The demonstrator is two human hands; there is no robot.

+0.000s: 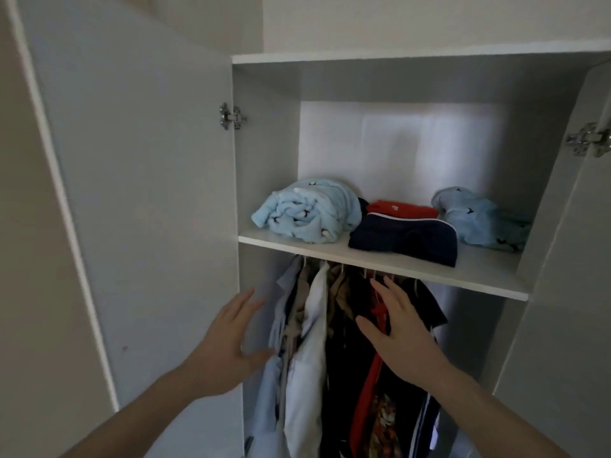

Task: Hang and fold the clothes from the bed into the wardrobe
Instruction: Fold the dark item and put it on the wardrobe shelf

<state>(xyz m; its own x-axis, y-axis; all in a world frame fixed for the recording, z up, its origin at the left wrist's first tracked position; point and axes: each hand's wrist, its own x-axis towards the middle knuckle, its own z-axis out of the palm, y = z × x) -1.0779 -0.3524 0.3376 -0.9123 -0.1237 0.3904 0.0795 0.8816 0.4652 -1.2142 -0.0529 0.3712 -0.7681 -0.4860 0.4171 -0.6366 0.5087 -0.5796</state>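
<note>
Both hands are reaching, fingers straight and spread, holding nothing, into the open wardrobe [267, 153]: the left hand [228, 342] is touching the pale hanging shirts [307, 342] at its 3 o'clock, while the right hand [400, 335] is lying over the dark hanging garments [344, 375], hung vertically beneath the shelf [380, 262].

- The wardrobe shelf [429, 271] hides the rail and most of each hanger hook.
- The hanging clothes [330, 358] run off the bottom edge.
- The right door [562, 292] is cut by the frame's right side.
- The left hand [228, 345] looks motion-blurred at its fingertips; possibly it touches the pale blue shirt [274, 325].
</note>
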